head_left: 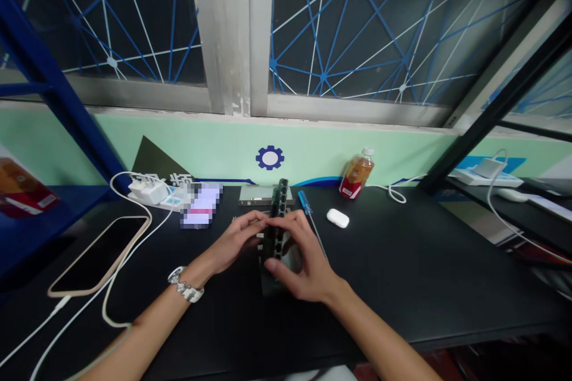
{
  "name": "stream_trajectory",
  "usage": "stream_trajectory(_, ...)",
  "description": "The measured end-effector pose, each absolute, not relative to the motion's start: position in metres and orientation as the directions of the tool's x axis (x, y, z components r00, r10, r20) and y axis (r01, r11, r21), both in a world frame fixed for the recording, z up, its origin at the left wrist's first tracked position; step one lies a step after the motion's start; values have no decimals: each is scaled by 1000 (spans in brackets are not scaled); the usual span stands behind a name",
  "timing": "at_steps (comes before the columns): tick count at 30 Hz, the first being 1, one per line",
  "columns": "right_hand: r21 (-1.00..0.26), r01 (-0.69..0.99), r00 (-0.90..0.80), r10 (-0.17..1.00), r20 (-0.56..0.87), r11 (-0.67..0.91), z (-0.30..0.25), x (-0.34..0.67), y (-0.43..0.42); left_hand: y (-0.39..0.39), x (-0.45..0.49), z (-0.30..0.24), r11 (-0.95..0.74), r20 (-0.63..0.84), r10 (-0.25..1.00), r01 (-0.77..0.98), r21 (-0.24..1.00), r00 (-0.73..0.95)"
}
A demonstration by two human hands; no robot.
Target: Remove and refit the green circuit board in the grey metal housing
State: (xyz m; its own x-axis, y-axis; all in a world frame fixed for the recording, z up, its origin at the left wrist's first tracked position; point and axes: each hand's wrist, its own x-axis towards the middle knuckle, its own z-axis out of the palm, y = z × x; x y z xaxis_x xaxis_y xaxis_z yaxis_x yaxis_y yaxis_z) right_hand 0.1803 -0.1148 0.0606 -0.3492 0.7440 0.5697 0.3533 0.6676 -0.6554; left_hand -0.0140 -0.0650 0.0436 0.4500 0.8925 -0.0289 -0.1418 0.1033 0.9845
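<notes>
Between my hands, a dark board with a row of ports [280, 205] stands on edge, ports facing up. My right hand [308, 259] grips it, thumb at the near end and fingers over the top. From the left, my left hand [239, 238] reaches it with bent fingers pressed to its side; the fingertips are partly hidden. Under and around it shows a dark, shiny piece [271, 284], which I cannot make out clearly. Behind lies a flat grey metal case part [254, 195]. To the right rests a screwdriver with a blue handle [304, 201], its shaft pointing towards me.
A white earbud case [338, 218] and a drink bottle [357, 172] stand to the right. At left lie a large phone [100, 256] on a white cable, a power strip [156, 193] and a pixelated phone-like item [202, 205]. A window wall bounds the black table [402, 268].
</notes>
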Motion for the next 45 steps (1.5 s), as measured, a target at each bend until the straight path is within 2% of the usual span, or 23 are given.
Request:
stream_trajectory(2,-757,343,-226,831,509,557,59,186,-109,-61,-22,48,60,-33,911,-51,997,412)
stream_trajectory(4,-842,338,-163,907,389,421,56,192,-103,-57,-28,50,-22,7,929,36,999,369)
stream_trajectory(6,-870,349,-169,936,309,350,53,196,-98,-54,-31,50,-70,35,934,86,994,355)
stream_trajectory(9,-851,416,-174,946,273,322,47,196,-94,-53,-29,44,-18,-29,934,128,992,356)
stream_trajectory(12,-807,496,-150,947,285,322,44,192,-94,-53,-27,38,34,-84,941,153,988,329)
stream_trajectory(18,-666,665,-171,937,306,339,45,189,-90,-52,-29,31,21,-79,929,160,987,361)
stream_trajectory(26,-529,782,-191,934,301,330,45,189,-93,-57,-25,30,60,-115,903,145,988,414)
stream_trajectory(33,-463,827,-194,935,298,319,43,189,-94,-56,-25,24,75,-130,906,150,986,404)
stream_trajectory(39,-337,902,-177,943,283,271,44,185,-99,-52,-24,10,-10,-67,922,198,980,381)
stream_trajectory(42,-241,946,-155,956,248,216,47,183,-102,-48,-25,0,-137,38,931,249,959,364)
stream_trajectory(45,-172,966,-150,961,233,193,49,182,-103,-44,-27,-7,-268,140,930,369,890,339)
